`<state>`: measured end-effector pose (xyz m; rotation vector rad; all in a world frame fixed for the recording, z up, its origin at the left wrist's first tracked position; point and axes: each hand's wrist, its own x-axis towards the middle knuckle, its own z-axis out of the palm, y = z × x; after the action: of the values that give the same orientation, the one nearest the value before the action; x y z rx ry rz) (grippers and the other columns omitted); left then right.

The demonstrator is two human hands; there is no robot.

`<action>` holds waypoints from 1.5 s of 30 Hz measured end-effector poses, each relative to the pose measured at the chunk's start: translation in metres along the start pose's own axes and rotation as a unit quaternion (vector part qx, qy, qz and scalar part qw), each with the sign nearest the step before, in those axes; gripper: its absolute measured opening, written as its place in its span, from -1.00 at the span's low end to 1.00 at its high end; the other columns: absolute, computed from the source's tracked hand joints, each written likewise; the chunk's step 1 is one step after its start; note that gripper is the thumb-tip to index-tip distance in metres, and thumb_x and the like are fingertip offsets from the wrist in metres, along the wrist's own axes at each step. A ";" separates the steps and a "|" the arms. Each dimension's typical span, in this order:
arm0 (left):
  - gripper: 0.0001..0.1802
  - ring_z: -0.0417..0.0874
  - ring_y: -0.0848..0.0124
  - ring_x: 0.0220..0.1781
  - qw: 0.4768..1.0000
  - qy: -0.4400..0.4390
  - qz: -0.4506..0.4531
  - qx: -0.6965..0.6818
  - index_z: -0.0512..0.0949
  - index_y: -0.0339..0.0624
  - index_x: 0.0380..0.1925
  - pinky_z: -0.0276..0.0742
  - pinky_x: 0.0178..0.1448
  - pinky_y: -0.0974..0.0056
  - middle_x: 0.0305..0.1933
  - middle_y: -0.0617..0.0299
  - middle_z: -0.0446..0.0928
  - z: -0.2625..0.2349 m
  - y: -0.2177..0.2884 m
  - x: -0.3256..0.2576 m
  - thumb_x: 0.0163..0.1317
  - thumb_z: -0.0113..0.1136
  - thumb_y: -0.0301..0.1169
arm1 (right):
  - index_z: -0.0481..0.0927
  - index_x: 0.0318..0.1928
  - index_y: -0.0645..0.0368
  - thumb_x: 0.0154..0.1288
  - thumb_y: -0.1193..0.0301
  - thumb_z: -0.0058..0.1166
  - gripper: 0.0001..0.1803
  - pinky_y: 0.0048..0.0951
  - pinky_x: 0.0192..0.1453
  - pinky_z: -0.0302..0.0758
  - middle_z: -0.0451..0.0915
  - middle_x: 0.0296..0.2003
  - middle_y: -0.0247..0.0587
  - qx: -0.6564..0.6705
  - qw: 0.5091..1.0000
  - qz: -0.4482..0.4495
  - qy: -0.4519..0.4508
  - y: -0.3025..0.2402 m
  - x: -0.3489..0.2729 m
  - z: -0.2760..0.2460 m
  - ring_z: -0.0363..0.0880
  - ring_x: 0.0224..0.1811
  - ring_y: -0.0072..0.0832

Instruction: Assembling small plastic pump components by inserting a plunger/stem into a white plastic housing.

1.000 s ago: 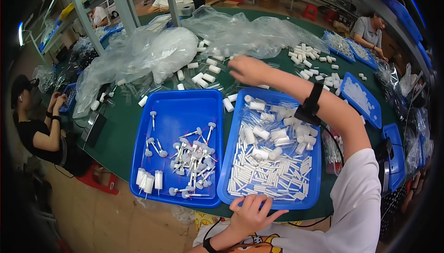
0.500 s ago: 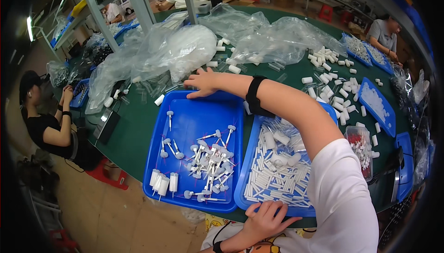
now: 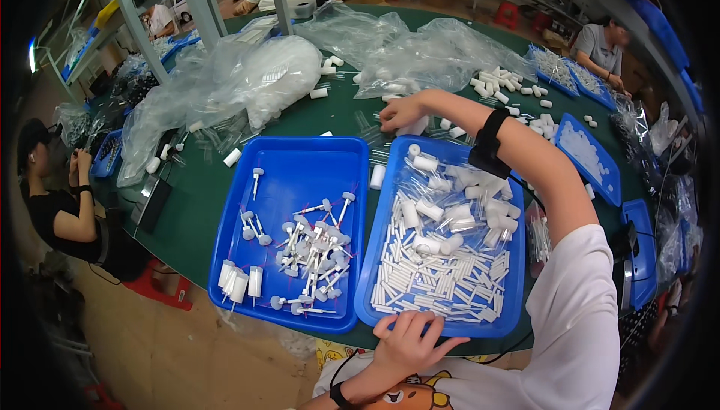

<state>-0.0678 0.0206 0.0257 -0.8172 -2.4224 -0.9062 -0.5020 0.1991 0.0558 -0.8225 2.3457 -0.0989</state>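
My right hand (image 3: 403, 114) reaches past the far edge of the right blue tray (image 3: 365, 290), its fingers bent down together over the green table. A white cylinder shows partly behind it; what the fingertips hold, if anything, is hidden. At that tray's near rim rests my left hand (image 3: 409, 344), fingers loosely bent and apart, thumb stretched out, holding nothing. Thin white rods (image 3: 442, 279) and white foam-like cylinders (image 3: 431, 211) with clear tubes fill the tray. The left blue tray (image 3: 300, 163) holds grey-capped white sticks with red wires (image 3: 311, 252) and several wider white cylinders (image 3: 238, 284) on thin stems.
Clear plastic bags (image 3: 281, 73) spread across the far side of the green table (image 3: 191, 230). Loose white cylinders (image 3: 499, 80) lie beyond the right tray. A small clear box (image 3: 538, 234) and a blue tray of white pieces (image 3: 589, 157) stand right. Other people sit around the table.
My right hand has moved right, from the left tray's far rim to behind the right tray. The view has shifted, so the trays appear further left. My left hand stays at the near rim.
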 end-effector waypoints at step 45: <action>-0.51 0.40 0.61 -0.40 0.989 0.074 0.062 0.113 0.53 0.06 -0.58 -0.04 -0.07 0.27 -0.46 0.51 0.45 0.002 0.001 -0.014 -0.10 0.27 0.24 | 0.17 0.29 -0.17 0.04 -0.28 0.05 -0.12 0.13 0.15 0.30 0.21 0.26 -0.13 0.251 0.893 0.346 0.141 0.044 -0.188 0.083 0.22 0.28 -0.08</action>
<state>-0.0572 0.0179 0.0172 -0.7771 -2.2660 -0.6085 -0.3634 0.3553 0.0814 0.3132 2.5593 -0.5197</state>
